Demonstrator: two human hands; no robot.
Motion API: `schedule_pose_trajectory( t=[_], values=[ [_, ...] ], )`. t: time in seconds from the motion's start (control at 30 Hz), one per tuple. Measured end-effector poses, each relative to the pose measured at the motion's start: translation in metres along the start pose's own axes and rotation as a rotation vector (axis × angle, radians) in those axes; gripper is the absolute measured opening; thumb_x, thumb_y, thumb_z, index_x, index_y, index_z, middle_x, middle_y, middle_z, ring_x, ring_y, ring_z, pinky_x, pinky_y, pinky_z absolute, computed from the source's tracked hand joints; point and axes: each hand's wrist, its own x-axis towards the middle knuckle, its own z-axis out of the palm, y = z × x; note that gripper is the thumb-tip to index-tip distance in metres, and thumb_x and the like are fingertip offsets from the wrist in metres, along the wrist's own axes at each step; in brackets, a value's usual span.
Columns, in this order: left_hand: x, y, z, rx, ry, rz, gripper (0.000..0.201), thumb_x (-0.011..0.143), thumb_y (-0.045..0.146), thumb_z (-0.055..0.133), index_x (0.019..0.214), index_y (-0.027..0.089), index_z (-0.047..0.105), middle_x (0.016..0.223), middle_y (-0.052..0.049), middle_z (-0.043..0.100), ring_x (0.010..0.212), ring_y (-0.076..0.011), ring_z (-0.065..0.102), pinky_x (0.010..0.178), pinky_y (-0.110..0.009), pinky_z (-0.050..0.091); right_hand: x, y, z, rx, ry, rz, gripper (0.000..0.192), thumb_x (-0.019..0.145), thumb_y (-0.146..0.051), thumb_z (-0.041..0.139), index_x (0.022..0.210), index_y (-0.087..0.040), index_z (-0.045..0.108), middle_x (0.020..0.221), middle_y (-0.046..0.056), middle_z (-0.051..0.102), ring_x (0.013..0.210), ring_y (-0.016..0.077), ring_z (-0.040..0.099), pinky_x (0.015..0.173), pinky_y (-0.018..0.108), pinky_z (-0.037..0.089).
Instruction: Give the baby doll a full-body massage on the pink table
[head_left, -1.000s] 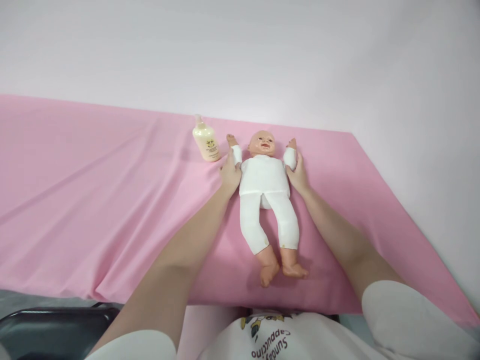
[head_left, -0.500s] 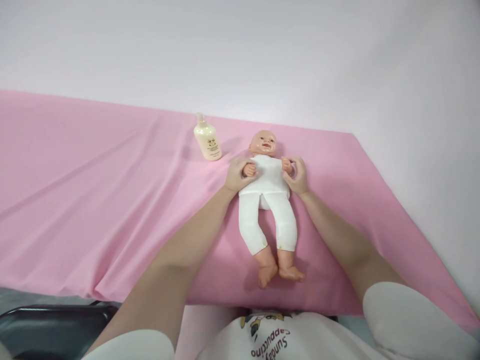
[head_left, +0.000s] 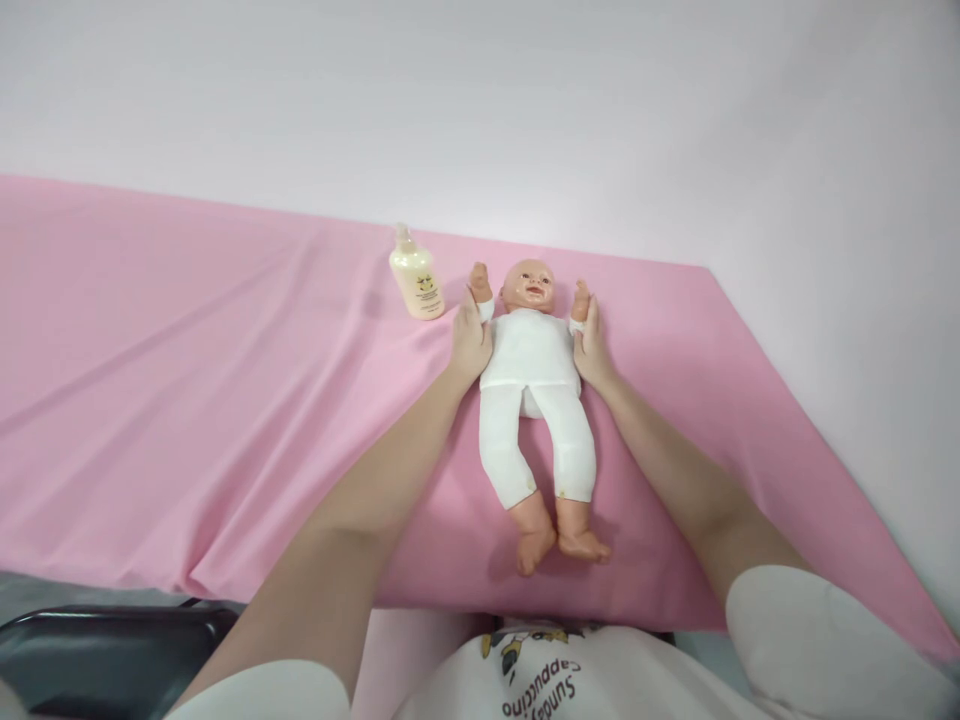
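A baby doll (head_left: 531, 350) in a white top and trousers lies on its back, head toward the far edge and bare feet toward me. Both of its forearms point up beside the head. My left hand (head_left: 471, 342) is around the doll's arm on the left, just under the white cuff, with the thumb on the inner side. Around the arm on the right, my right hand (head_left: 592, 350) holds in the same way. Parts of the fingers are hidden behind the doll's arms.
A pump bottle (head_left: 418, 285) of pale yellow lotion stands left of the doll's head. Pink cloth (head_left: 225, 380) with folds covers the table. A white wall (head_left: 480, 110) rises behind. At the lower left is a black chair (head_left: 112, 655).
The doll's arms have swung from beside its chest up toward its head, my hands moving with them. The bottle and the doll's body have stayed in place.
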Motion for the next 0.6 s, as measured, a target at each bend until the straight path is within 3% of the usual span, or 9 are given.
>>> schedule_pose_trajectory(
  t=[0.13,0.3,0.43,0.6],
  values=[
    [0.001,-0.013,0.002,0.017,-0.056,-0.109,0.072,0.098,0.043,0.046,0.162,0.017,0.025,0.168,-0.021,0.03,0.157,-0.0385,0.027,0.126,-0.064,0.023,0.0,0.015,0.001,-0.02,-0.034,0.092,0.073,0.102,-0.051,0.039,0.166,-0.028,0.01,0.174,0.009,0.013,0.163,0.0289,0.003,0.13,0.065,0.014],
    [0.001,-0.025,0.001,0.005,-0.087,-0.205,0.065,0.093,0.04,0.053,0.154,0.02,0.044,0.16,-0.018,0.046,0.152,-0.0381,0.038,0.126,-0.063,0.027,0.003,0.007,-0.006,0.039,-0.062,0.054,0.076,0.1,-0.043,0.046,0.166,-0.024,0.012,0.171,0.01,0.024,0.16,0.0267,0.021,0.131,0.059,0.019],
    [0.002,-0.031,0.003,0.005,-0.08,-0.228,0.063,0.092,0.043,0.054,0.151,0.02,0.048,0.149,-0.018,0.058,0.145,-0.0391,0.049,0.122,-0.064,0.033,0.003,0.0,-0.012,0.022,-0.066,0.14,0.073,0.096,-0.035,0.048,0.163,-0.019,0.022,0.165,0.013,0.037,0.153,0.0292,0.038,0.128,0.059,0.029],
    [0.001,-0.023,-0.001,0.015,-0.121,-0.288,0.069,0.093,0.045,0.055,0.156,0.019,0.041,0.152,-0.018,0.055,0.145,-0.0401,0.048,0.122,-0.063,0.032,0.003,0.002,-0.012,0.043,-0.087,0.105,0.074,0.096,-0.037,0.047,0.163,-0.024,0.019,0.17,0.007,0.029,0.157,0.025,0.029,0.131,0.055,0.023]
  ],
)
